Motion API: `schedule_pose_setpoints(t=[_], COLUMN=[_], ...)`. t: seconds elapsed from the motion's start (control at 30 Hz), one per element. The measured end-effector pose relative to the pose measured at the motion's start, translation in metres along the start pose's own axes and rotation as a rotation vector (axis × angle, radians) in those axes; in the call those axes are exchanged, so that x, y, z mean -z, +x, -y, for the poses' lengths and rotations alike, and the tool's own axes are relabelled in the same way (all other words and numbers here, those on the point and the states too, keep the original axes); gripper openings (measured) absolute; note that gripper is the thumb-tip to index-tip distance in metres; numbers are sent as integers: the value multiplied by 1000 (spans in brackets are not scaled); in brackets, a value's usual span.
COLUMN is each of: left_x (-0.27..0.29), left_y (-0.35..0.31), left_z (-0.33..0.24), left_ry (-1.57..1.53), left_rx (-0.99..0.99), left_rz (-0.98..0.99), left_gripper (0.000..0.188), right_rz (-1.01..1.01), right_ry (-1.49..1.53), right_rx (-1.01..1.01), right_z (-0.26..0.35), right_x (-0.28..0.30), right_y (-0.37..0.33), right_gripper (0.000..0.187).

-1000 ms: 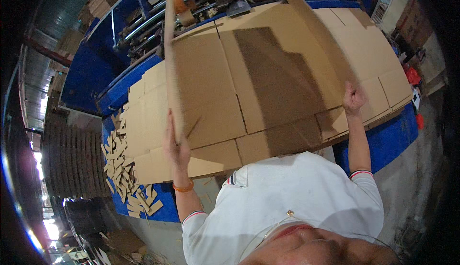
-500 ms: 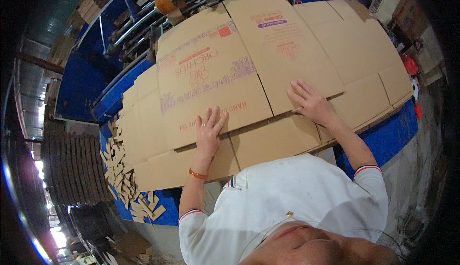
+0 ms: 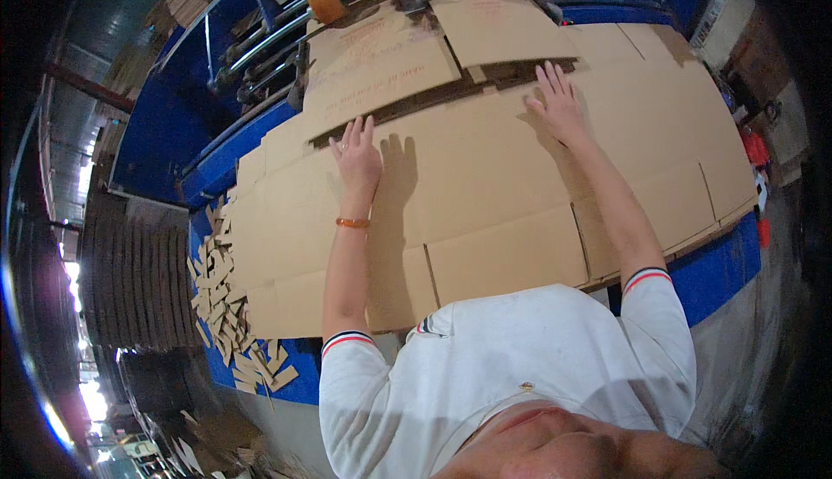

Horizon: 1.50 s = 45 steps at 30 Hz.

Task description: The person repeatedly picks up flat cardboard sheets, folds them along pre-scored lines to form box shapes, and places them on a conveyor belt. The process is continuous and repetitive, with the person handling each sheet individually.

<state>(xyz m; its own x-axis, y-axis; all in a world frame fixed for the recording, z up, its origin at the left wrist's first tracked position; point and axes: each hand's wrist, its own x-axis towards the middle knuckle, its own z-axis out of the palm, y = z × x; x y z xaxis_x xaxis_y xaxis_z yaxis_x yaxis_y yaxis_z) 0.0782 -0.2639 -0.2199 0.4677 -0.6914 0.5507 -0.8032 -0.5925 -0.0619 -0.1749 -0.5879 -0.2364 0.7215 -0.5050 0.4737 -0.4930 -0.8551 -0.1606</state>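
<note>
A printed flat cardboard box blank [image 3: 373, 80] lies partly under the machine's rollers, its near edge lifted a little off the plain cardboard blanks [image 3: 477, 175] below. My left hand [image 3: 357, 160] reaches to the left part of that near edge, with its fingers stretched out and holding nothing. My right hand [image 3: 559, 113] is farther right, open, its fingertips at the same edge and its thumb apart. Both forearms extend over the plain blanks and cast shadows on them. The far end of the printed blank is hidden by the machine.
The blue machine [image 3: 147, 149] stands at the far side, with metal bars and an orange roller [image 3: 327, 4]. Cardboard offcuts [image 3: 227, 306] are heaped on the blue table [image 3: 715, 262] at its left end. Farther left rises a dark stack of sheets [image 3: 139, 293].
The printed blank has slid away from me, under the rollers, uncovering the plain blanks. Both hands have moved forward with its near edge, and my arms are stretched farther.
</note>
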Motion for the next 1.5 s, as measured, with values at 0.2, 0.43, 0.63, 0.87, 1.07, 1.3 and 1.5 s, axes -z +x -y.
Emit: schedule_pose_setpoints(t=[0.2,0.43,0.63,0.87,1.07,1.3,1.5], left_x=[53,92,106,157,276,353,290], left_y=[-125,-206,-189,-147,-78,-127,-203], left_z=[126,198,227,202,191,47,-17], left_ry=[290,201,202,631,366,-2253,-1259], left_rx=[559,904,1173,925,766,148,960], left_rz=[-187,189,355,-87,527,102,225], left_gripper=[46,39,57,61,63,82,75], right_rz=[337,227,243,223,246,219,92], right_ry=[47,30,29,40,86,280,-296], right_rx=[52,125,92,67,45,-223,-669], right_z=[-21,-22,-19,-16,-11,-23,-113], right_x=[52,58,57,60,79,118,129], right_y=[-78,-104,-98,-101,-126,-195,-272], right_gripper=[53,48,46,45,44,46,60])
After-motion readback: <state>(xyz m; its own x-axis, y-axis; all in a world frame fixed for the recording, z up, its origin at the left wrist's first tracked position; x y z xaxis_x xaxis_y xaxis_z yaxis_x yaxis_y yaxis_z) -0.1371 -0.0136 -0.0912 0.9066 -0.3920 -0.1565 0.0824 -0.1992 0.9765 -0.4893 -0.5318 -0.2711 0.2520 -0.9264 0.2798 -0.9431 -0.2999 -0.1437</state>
